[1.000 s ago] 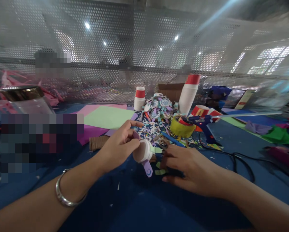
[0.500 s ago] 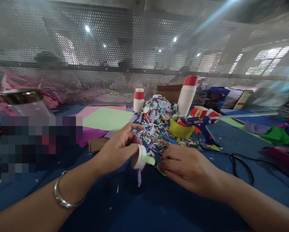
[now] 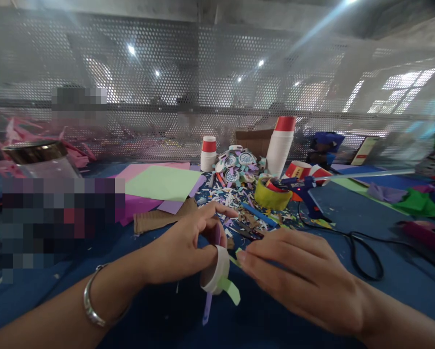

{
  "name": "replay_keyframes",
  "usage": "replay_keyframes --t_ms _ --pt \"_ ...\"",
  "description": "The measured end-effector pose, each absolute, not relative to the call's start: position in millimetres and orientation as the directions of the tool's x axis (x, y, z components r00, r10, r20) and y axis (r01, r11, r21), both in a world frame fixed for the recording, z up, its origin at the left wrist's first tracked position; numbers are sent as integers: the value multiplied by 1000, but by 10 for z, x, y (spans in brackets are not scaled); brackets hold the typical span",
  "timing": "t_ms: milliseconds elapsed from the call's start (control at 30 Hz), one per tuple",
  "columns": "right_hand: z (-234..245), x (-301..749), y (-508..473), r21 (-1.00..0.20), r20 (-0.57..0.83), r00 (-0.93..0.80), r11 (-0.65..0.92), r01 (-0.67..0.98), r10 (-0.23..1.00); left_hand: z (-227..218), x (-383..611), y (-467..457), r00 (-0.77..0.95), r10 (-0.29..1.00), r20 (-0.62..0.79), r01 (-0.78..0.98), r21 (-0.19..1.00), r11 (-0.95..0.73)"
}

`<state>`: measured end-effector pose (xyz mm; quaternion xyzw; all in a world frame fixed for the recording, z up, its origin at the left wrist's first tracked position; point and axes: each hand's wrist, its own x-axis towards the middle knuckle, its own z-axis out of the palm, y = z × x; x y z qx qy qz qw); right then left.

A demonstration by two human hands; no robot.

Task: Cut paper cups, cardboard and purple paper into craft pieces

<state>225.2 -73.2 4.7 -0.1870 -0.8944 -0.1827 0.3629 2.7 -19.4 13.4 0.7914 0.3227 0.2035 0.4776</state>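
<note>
Left hand: my left hand (image 3: 183,247) sits at lower centre of the frame, fingers closed around a white paper ring (image 3: 214,271), thumb on its outer wall, index finger stretched out above it.
Paper ring: held up off the blue table (image 3: 348,213), at bottom centre; a purple strip (image 3: 208,303) hangs down from its lower edge and a green strip (image 3: 230,288) juts out to the lower right of it.
Right hand: my right hand (image 3: 304,274) comes in from the lower right, fingertips pinched shut on the upper end of the green strip, right beside the ring's rim.
Wrist: a silver bangle (image 3: 92,303) on my left wrist, lower left of the frame.
Paper scraps: a heap of small coloured cuttings (image 3: 232,196) lies just above my hands, mid-frame.
Tape: a yellow tape roll (image 3: 270,196) right of the scraps, with a blue glue gun (image 3: 304,186) resting against it, its black cord (image 3: 363,247) looping to the right.
Cups: a small red-and-white cup stack (image 3: 208,152) and a taller one (image 3: 281,150) stand at upper centre, with round printed discs (image 3: 237,162) piled between them.
Sheets: green paper (image 3: 163,183) over pink and purple sheets, left of centre; a brown corrugated strip (image 3: 159,220) just below them.
Backdrop: a perforated metal screen (image 3: 203,87) fills the upper half of the frame.
</note>
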Motion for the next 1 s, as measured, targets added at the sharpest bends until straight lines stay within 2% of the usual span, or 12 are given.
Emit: replay_keyframes --t_ms 167,500,800,1000 --pt "11 2196 -718 288 711 -695 855 432 111 160 50 -218 716 697 16 331 872 -361" --pt "67 2182 -780 400 643 -756 788 467 121 160 40 -222 726 686 43 314 867 -386" --pt "42 2183 -795 411 627 -767 779 474 136 140 24 -205 734 676 71 348 815 -463" --pt "61 2159 -794 407 627 -769 788 461 126 147 45 -210 734 677 59 348 823 -449"
